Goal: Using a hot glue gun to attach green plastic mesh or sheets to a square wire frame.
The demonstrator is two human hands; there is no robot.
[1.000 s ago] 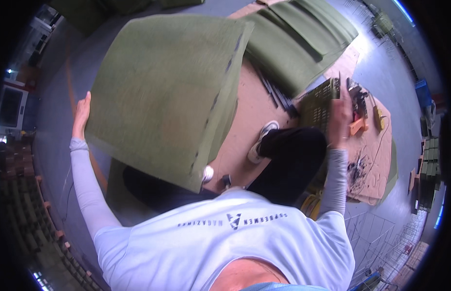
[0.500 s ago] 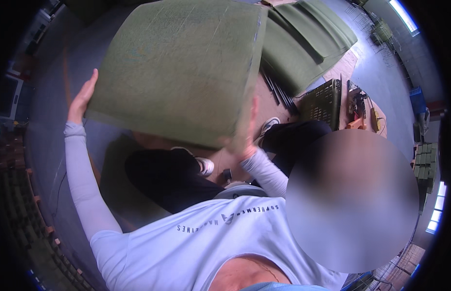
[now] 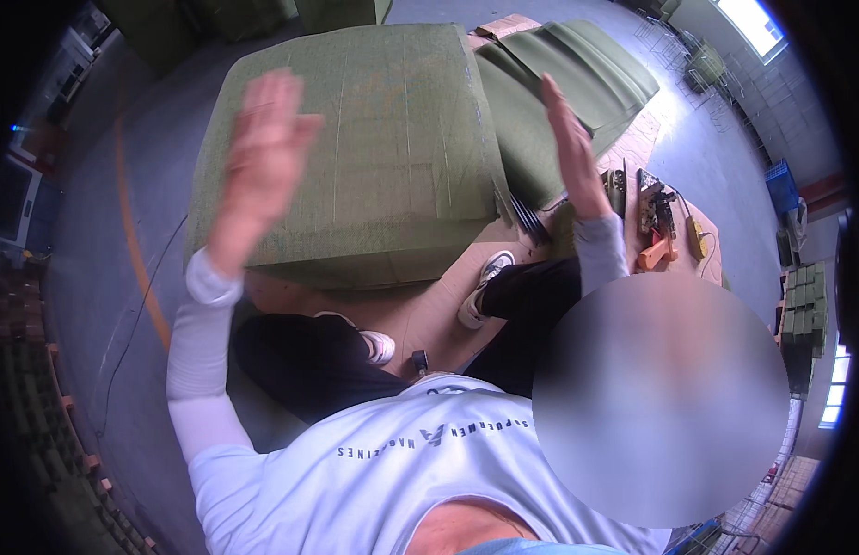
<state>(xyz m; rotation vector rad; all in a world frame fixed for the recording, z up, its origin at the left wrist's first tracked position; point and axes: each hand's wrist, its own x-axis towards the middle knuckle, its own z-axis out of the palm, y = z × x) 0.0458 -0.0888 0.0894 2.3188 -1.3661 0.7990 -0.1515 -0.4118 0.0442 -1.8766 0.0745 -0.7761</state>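
In front of my knees sits a large boxy green piece with a mesh-like top sheet, its front side slanting down to the floor covering. My left hand is raised over its left part, fingers stretched out and slightly smeared by motion, holding nothing. To the right, my right hand is up with its flat fingers extended, seen edge-on and empty. Behind that hand lie several dark-creased green sheets, layered over one another. Whether either palm touches the green material is hard to judge; both appear lifted above it.
Brown cardboard covers the floor under my shoes. Thin black rods lie beside the boxy piece. At right are an orange-handled tool and a yellow tool. A blue crate and green stacks stand farther right.
Both hands have let go of the green sheet's sides and risen, the left moving inward and the right outward. The sheet has come down lower and now lies flat on top.
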